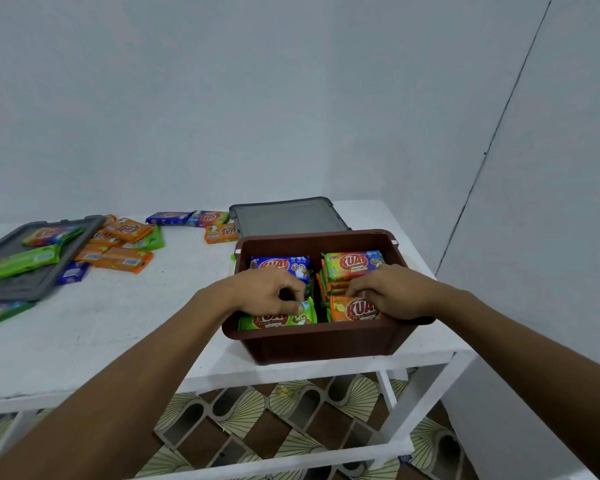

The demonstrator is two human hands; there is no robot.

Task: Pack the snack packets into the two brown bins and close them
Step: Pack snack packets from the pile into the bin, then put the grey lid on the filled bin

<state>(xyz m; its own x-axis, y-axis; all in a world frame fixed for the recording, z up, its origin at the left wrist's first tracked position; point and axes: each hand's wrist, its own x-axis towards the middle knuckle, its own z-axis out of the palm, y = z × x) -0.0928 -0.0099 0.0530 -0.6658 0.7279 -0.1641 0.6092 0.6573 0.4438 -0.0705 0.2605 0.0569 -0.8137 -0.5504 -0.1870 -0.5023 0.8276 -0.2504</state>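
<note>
— Where are my hands?
— Both are in the brown bin [321, 344], at the table's [118, 327] near edge. My left hand [267, 289] pinches the green packet [278, 319] by its top edge. My right hand [390, 292] curls its fingers on the orange packet [350, 310] beside it.
— And beyond?
— A blue packet [280, 266] lies deeper in the bin, a grey lid [288, 216] sits behind it, and loose packets [127, 260] lie far left.
</note>
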